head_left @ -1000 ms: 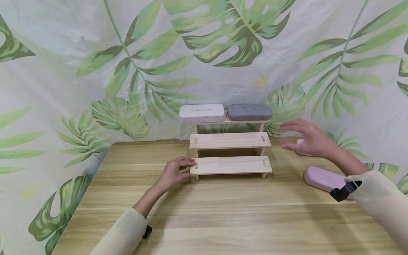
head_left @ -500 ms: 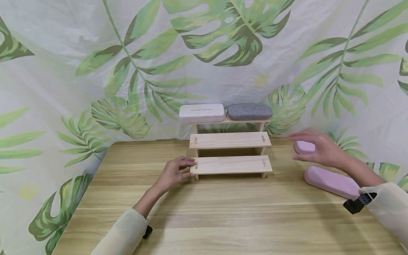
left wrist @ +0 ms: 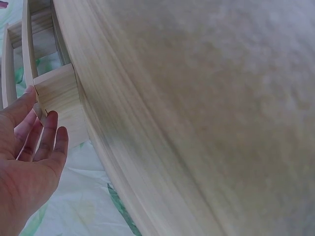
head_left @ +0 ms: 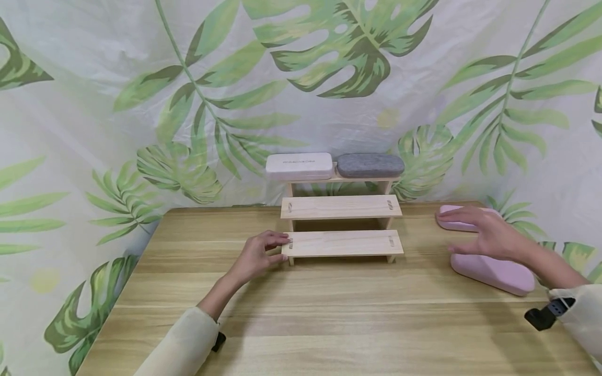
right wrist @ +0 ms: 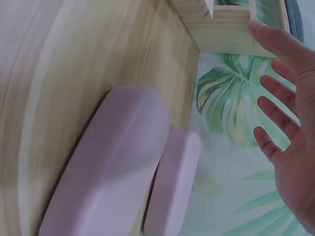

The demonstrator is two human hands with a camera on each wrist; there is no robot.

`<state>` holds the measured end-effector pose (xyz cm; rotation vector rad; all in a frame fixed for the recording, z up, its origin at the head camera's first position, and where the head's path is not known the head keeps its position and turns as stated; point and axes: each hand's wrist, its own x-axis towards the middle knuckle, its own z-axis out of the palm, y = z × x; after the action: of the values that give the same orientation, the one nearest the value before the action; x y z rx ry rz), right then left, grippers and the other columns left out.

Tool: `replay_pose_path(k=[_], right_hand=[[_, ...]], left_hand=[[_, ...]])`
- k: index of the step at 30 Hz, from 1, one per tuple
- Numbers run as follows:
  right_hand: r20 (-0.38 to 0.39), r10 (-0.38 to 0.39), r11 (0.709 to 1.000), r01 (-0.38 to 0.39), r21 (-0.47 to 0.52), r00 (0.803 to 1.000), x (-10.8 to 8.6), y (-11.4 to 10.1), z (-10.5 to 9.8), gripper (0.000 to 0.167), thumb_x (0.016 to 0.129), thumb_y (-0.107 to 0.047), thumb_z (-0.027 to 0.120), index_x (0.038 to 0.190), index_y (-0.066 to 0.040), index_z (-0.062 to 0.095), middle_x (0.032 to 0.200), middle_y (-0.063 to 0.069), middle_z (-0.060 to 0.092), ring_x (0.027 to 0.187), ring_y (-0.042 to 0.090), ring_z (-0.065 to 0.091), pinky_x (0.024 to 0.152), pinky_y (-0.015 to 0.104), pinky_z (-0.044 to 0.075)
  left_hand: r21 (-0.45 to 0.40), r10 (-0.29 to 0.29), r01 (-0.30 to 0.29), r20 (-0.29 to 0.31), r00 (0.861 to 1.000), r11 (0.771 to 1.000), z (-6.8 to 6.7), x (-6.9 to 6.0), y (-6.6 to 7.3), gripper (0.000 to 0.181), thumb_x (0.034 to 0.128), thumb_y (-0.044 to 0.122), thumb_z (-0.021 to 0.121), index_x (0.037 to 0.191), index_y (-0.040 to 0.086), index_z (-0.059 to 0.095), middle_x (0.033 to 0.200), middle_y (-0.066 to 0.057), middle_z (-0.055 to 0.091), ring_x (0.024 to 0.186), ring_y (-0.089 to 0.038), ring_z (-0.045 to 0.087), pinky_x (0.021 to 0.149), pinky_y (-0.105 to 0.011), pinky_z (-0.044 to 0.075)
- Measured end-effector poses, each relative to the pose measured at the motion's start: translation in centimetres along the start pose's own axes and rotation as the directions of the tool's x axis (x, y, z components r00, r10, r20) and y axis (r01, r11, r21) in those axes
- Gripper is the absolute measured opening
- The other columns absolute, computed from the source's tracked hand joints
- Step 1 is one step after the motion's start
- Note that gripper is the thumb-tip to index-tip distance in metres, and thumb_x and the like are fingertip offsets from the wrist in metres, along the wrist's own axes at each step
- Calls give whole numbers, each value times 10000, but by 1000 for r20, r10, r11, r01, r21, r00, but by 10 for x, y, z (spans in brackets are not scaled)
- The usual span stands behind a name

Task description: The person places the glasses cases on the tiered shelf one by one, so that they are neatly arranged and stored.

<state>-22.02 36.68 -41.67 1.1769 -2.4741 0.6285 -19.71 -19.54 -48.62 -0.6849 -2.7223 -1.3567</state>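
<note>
A three-tier wooden display stand stands at the table's back. My left hand grips the left end of its lowest tier, thumb and fingers on the board's edges in the left wrist view. On the top tier lie a white glasses case and a grey fabric glasses case. My right hand hovers with fingers spread over two pink glasses cases. The nearer pink case lies slanted; the farther pink case is partly hidden by the hand. In the right wrist view this hand holds nothing.
The stand's middle tier and lowest tier bear no case. The wooden table stretches out in front. Behind its back edge hangs a leaf-print cloth.
My right hand has moved right and down, from beside the stand's top tier to over the pink cases. The left hand has stayed on the lowest tier.
</note>
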Motion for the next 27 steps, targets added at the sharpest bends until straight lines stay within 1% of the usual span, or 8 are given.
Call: replay_pose_path(k=[3,5,11,15,17,20,24,27], right_hand=[[19,2,1000,-2,13,1000,-7,3,0,806,551,-178,1044,1308,-186,767,1324,20,736,1313,-66,518,1097,-16,309],[36,14,1000,-15,27,999,-12,4,0,814,575,-195,1039,1337,-190,753,1350,-12,722,1315,-77,508,1097,-12,308],[76,81,997,-82,7,994,-25,4,-1,803,614,-245,1037,1354,-177,734,1349,-6,714,1294,-31,528,1064,-36,285],[92,111,993,-113,26,990,-32,4,-2,823,615,-247,1044,1369,-159,726,1391,-66,667,1301,-10,535,1066,-34,294],[97,105,993,-110,47,990,-36,5,-2,826,608,-238,1047,1364,-147,727,1416,-112,639,1307,0,534,1069,-27,302],[100,76,994,-83,66,992,-43,8,-3,834,591,-236,1049,1354,-139,727,1453,-189,587,1334,-53,490,1068,-25,296],[103,29,996,-38,83,994,-52,15,-2,839,570,-212,1046,1339,-127,721,1478,-241,530,1374,-139,400,1070,-24,292],[99,20,995,-29,92,995,-58,21,0,839,548,-192,1049,1318,-122,723,1472,-257,513,1380,-157,380,1072,-23,297]], left_hand=[[4,0,0,-1,1000,1000,0,0,1,392,850,-39,858,1230,-23,763,1302,-155,707,1211,-363,685,1049,-432,604],[7,0,0,0,1000,1000,0,0,1,394,850,-38,858,1232,-24,762,1304,-156,706,1210,-365,686,1050,-439,603],[4,-1,1,-3,1000,1000,0,-1,0,398,847,-38,862,1232,-20,763,1303,-157,708,1190,-366,699,1044,-458,605],[2,1,-1,-5,1000,1000,0,-1,0,392,853,-33,859,1233,-18,764,1302,-155,709,1194,-362,698,1042,-449,606],[3,1,-1,-5,1000,1000,0,-1,-1,391,856,-30,858,1234,-15,764,1302,-152,710,1200,-360,695,1043,-442,606],[4,1,-1,-3,1000,1000,0,-1,-1,388,859,-21,859,1235,-9,766,1301,-148,711,1201,-357,695,1044,-438,605],[5,4,-4,-2,1000,1000,1,-1,-1,381,864,-11,858,1233,-7,767,1306,-145,710,1201,-357,695,1048,-437,603],[4,0,0,-1,1000,1000,1,-1,-1,381,860,-11,861,1229,-4,769,1313,-139,709,1204,-352,693,1050,-424,602]])
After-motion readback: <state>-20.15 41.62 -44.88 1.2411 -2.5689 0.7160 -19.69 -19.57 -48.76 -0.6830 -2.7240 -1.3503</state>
